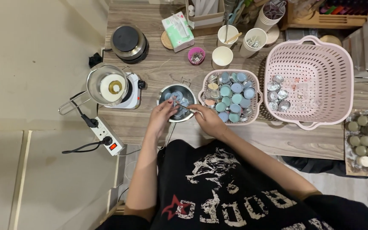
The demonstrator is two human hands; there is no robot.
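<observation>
We found the left hand (pixel 162 116) and right hand (pixel 208 119) apart over a small metal pot (pixel 179 102) of bluish tealights, pinching a thin stick (pixel 188 109) between them. A small pink basket (pixel 255 100) of tealights stood just right, on the wooden table (pixel 286 138).

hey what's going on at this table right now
A person sits at a wooden table with both hands over a small metal pot of bluish tealight-type candles. The left hand rests at the pot's rim, while the right hand holds a thin tool reaching into it. Beside it, a small pink basket holds more candles, and a large pink basket holds a few emptied metal cups.
</observation>
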